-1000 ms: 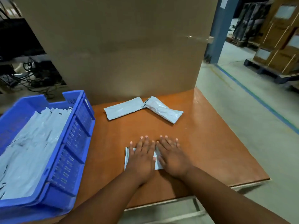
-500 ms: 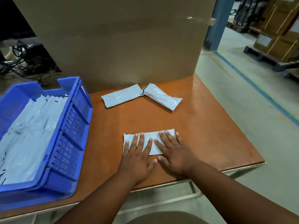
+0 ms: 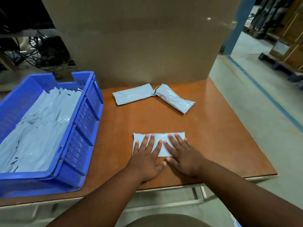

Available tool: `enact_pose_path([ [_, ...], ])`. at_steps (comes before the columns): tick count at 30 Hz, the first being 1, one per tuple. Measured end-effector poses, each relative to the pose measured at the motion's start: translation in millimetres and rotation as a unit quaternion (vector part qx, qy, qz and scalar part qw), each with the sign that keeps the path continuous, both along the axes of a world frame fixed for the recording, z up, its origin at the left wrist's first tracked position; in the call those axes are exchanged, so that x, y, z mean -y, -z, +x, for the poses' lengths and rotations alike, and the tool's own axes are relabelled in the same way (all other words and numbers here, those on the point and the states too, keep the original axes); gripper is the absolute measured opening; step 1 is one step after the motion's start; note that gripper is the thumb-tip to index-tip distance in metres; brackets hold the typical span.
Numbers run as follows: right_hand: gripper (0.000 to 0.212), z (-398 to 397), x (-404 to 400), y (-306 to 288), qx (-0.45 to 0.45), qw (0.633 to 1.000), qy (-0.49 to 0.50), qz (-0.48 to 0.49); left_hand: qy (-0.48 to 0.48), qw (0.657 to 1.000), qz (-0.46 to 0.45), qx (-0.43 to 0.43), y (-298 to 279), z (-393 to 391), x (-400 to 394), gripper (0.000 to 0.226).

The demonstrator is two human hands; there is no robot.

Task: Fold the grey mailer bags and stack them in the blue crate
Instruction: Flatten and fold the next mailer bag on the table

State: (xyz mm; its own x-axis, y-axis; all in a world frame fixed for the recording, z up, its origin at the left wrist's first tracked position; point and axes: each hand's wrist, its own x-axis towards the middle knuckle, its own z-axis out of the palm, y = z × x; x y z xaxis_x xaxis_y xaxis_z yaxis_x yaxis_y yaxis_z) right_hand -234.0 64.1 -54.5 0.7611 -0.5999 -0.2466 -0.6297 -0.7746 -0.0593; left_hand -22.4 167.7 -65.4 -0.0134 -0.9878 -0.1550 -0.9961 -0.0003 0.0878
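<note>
surface: brown wooden table, warehouse floor off its right edge, tall cardboard box standing along the far edge
left hand: flat, fingers spread and straight, pressing left half of the folded mailer
right hand: flat, fingers spread, pressing right half of same mailer, thumb tips of both hands nearly touching
mailer count on table: 3 – one under the hands, two beyond the fingertips
far mailers: flat folded bag ahead and slightly left of left hand; puffier bag ahead of right hand, tilted, ends of the two touching
blue crate: left of left hand, near but apart, holds a layer of grey bags, number cannot tell
edges: pressed mailer near the table's front edge, wrists cross that edge
open room: bare tabletop right of right hand up to the right edge, and between hands and far mailers
</note>
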Motion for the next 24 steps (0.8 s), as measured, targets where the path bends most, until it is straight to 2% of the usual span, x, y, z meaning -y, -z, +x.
enact_pose_path([
  [4, 0.075, 5.6, -2.8, -12.6, -0.011, 1.0, 0.008, 0.0, 0.002, 1.0, -0.015, -0.013, -9.0, 11.4, -7.1, 0.086],
  [7, 0.071, 17.9, -11.8, -16.4, 0.028, 0.999, 0.0, -0.024, -0.047, 0.997, -0.046, -0.036, -8.0, 21.9, -20.1, 0.085],
  [11, 0.071, 49.2, -22.3, -17.0, 0.056, 0.998, -0.034, -0.013, -0.044, 0.997, -0.054, -0.031, -4.5, 33.0, -31.2, 0.082],
  [24, 0.07, 74.0, -27.4, 11.4, 0.038, 0.999, -0.033, -0.02, -0.051, 0.997, -0.046, -0.035, 10.1, 41.5, -32.4, 0.081],
])
